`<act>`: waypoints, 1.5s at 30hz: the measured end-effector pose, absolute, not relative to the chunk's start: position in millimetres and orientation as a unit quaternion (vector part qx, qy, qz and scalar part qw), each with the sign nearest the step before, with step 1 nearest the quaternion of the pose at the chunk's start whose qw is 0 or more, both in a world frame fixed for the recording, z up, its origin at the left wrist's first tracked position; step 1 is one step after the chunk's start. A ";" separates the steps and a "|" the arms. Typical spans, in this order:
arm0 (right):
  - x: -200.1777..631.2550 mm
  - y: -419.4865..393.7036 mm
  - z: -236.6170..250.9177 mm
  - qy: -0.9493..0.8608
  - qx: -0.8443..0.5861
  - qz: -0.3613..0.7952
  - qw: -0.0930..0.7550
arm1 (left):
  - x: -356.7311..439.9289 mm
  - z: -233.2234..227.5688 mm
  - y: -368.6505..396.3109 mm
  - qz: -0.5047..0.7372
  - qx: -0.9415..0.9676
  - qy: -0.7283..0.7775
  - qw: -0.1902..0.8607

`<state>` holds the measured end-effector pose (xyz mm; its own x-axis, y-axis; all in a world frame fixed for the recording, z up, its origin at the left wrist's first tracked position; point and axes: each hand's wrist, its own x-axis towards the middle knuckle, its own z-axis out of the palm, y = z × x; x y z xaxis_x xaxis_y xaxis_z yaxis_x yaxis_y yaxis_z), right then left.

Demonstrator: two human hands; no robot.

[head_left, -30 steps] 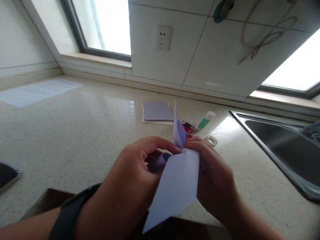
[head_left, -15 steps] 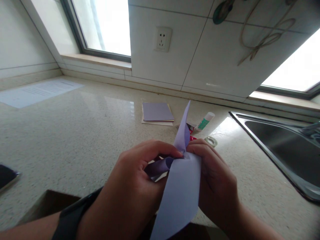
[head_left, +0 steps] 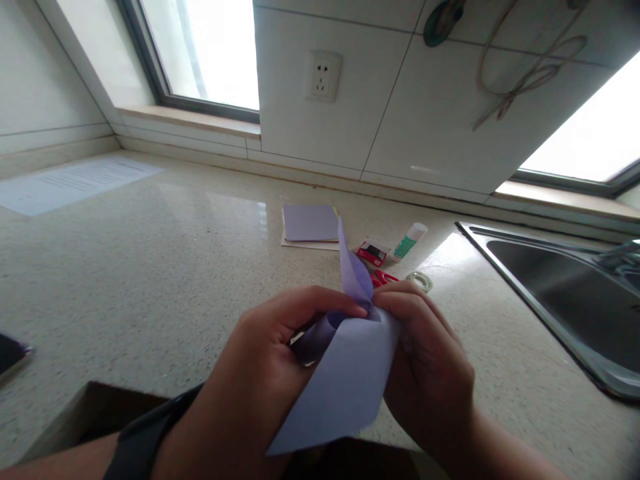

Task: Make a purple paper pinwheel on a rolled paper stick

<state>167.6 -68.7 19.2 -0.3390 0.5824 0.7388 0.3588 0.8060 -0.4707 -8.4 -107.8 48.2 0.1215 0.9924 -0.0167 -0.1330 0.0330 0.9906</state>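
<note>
A sheet of light purple paper (head_left: 340,380), pinched together at its middle, is held up above the counter's near edge. My left hand (head_left: 270,367) is closed on the gathered part from the left, thumb and forefinger meeting near the pinch. From the other side my right hand (head_left: 430,367) grips the same spot, its fingers bent against the paper. One pointed wing of the sheet rises above the hands, a broad flap hangs below, and a curled part sits inside my left hand. The right thumb is hidden behind the paper.
Beyond my hands lie a stack of coloured paper (head_left: 310,223), a small red box (head_left: 373,252), red-handled scissors (head_left: 385,277), a glue stick (head_left: 407,241) and a tape roll (head_left: 420,281). A steel sink (head_left: 545,287) is at right, a printed sheet (head_left: 75,183) far left, a dark object (head_left: 13,353) near left.
The paper has turned in my hands: its upper tip has swung left and its lower flap has shifted left and up. The red box and scissors show more now. Both hands keep their grip.
</note>
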 end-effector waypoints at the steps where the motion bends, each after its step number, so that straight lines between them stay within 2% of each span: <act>1: 167.5 -69.0 18.7 -0.809 -0.291 0.111 0.498 | -8.4 48.1 -107.8 0.497 0.485 0.442 0.568; 14: 166.9 -73.3 15.9 -0.793 -0.325 0.118 0.501 | -5.5 46.1 -109.3 0.510 0.479 0.460 0.547; 20: 164.9 -69.6 14.1 -0.774 -0.351 0.194 0.490 | -4.7 48.1 -105.8 0.487 0.456 0.497 0.555; 27: 161.1 -62.4 14.6 -0.745 -0.360 0.279 0.487 | -9.5 38.5 -95.5 0.517 0.490 0.466 0.524; 33: 158.3 -58.3 17.4 -0.696 -0.372 0.347 0.507 | -4.3 31.8 -91.9 0.505 0.455 0.467 0.566; 45: 161.3 -54.9 19.0 -0.689 -0.370 0.391 0.486 | -7.6 28.5 -92.5 0.488 0.434 0.465 0.598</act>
<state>161.3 -54.9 19.0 -0.2549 0.8889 0.3806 0.1302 0.4216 -0.8974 -7.6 -92.5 28.5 0.0913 0.9871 -0.1317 -0.1796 0.1464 0.9728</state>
